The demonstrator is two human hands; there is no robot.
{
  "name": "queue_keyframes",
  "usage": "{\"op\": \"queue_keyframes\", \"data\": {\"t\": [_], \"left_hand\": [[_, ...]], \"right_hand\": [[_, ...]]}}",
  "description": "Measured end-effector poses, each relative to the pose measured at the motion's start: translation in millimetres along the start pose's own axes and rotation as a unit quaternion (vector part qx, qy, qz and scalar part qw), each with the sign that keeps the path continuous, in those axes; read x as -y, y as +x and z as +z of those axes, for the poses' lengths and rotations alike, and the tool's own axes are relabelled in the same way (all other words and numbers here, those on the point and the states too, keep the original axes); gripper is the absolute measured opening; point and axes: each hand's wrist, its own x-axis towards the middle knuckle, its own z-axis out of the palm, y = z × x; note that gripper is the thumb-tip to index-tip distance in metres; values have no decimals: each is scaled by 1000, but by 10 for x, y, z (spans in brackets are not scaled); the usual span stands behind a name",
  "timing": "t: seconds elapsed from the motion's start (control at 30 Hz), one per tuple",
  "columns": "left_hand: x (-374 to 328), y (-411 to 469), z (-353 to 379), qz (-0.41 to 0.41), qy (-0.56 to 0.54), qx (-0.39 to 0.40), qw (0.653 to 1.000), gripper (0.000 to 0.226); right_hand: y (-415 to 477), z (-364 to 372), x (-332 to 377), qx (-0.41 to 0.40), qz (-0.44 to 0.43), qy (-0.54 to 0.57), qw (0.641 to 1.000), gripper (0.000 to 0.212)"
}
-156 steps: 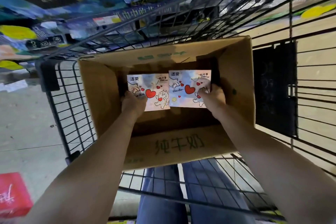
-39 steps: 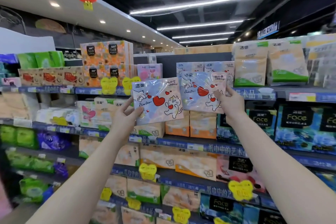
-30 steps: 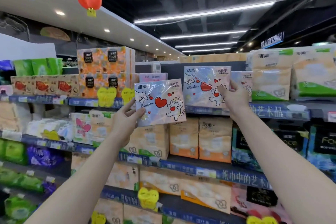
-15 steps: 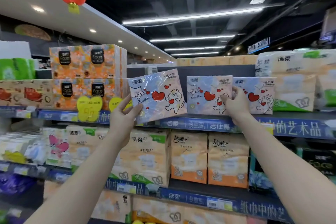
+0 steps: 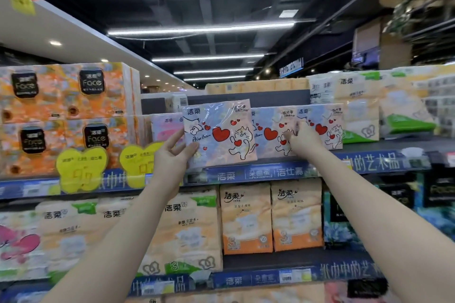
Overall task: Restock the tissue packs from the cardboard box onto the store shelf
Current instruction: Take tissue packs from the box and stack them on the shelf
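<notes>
Up high, left fingers [image 5: 189,149] pinched on the lower left corner of a heart-and-cat tissue pack [image 5: 219,133], thumb on the front face, the rest spread along the left edge. Pack held upright, slightly tilted, in front of the upper shelf [image 5: 246,173], its lower edge about level with the blue price strip; whether resting on the shelf or still in the air, cannot tell. Right fingers [image 5: 291,134] curled against the front of a second matching pack [image 5: 273,134], which stands on the same shelf just behind and right of the first; hard to tell whether gripping or only pressing. Left hand [image 5: 172,157] and right hand [image 5: 304,141] both raised, bare forearms reaching up from below. Just right of that, a third matching pack [image 5: 325,128] standing on the shelf, touching the second. Left along the shelf, stacked orange Face tissue boxes [image 5: 69,115] with yellow heart-shaped price tags [image 5: 81,170]. Underneath, orange tissue bundles [image 5: 270,216] on the lower shelf.
</notes>
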Motion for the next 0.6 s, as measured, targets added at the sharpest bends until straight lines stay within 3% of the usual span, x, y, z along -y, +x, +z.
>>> {"op": "queue_keyframes", "data": {"t": [0.1,0.2,0.3,0.37,0.5,0.6], "left_hand": [[-1,4,132,9,-9,14,1000,57],[-24,-41,326,22,-16,24,999,55],[-51,-85,559,32,-17,41,998,56],[-73,-92,741,34,-20,50,998,56],[-113,-117,1154,46,-8,47,998,60],[-111,-130,1524,59,-3,49,997,47]], "right_hand": [[-54,-77,31,-31,3,16,999,59],[-182,-170,87,-92,-44,103,989,63],[-368,-301,162,9,-80,242,967,61],[-417,-380,148,66,-111,248,960,55],[-298,-571,-35,57,-137,233,961,48],[-122,-771,-281,53,-125,260,956,41]]}}
